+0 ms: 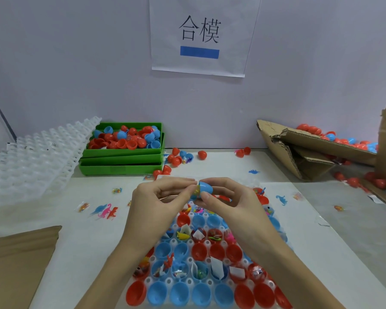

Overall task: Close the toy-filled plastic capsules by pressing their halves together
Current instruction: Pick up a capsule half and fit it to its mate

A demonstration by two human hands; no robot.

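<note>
blue egg-shaped plastic capsule (202,190) pinched between left hand (159,198) and right hand (221,198) | halves opposed for squeeze | lifted above white socket tray (188,281), clear of open halves

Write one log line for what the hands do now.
left hand: pinches capsule | right hand: grips blue capsule | above tray | halves not fully shut

"合模" on wall sheet (201,36)

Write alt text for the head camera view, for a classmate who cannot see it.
Two hands, left hand and right hand, hold a blue capsule between them above a white tray of open red and blue capsule halves, some holding small toys. Behind sit stacked green bins of capsule halves and a torn cardboard box.
</note>
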